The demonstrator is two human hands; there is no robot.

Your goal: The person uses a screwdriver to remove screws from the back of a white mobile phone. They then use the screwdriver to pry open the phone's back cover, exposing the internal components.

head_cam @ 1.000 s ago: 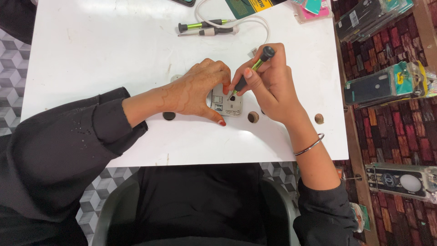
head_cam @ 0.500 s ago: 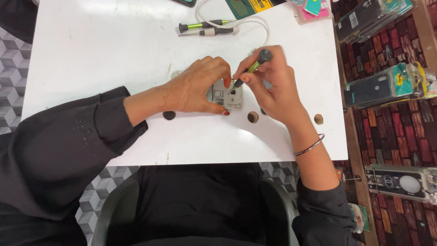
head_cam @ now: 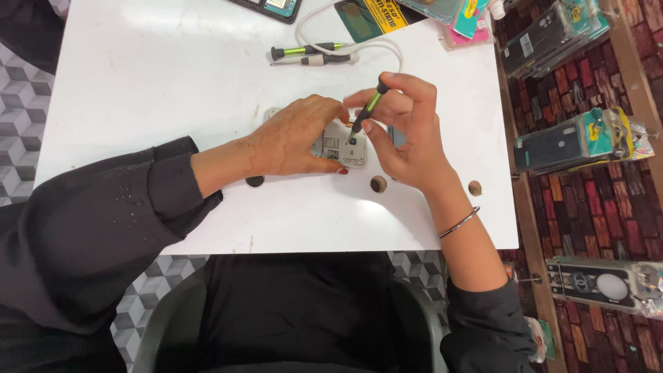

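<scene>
A small opened phone (head_cam: 340,148) lies on the white table (head_cam: 173,90), its inner board facing up. My left hand (head_cam: 293,138) lies flat over its left part and holds it down. My right hand (head_cam: 404,131) grips a green and black screwdriver (head_cam: 366,110), held nearly upright with the tip on the phone's right end. Much of the phone is hidden under my left hand.
Two more screwdrivers (head_cam: 311,55) and a white cable (head_cam: 359,45) lie at the table's far side, with a device (head_cam: 273,7) and coloured packets (head_cam: 463,21). Three round holes (head_cam: 378,184) mark the table's near part. Packaged phone cases (head_cam: 573,141) lie on the patterned floor, right.
My right hand has raised the screwdriver from a slanted to a more upright hold and turned it in the fingers. My left hand stays on the phone.
</scene>
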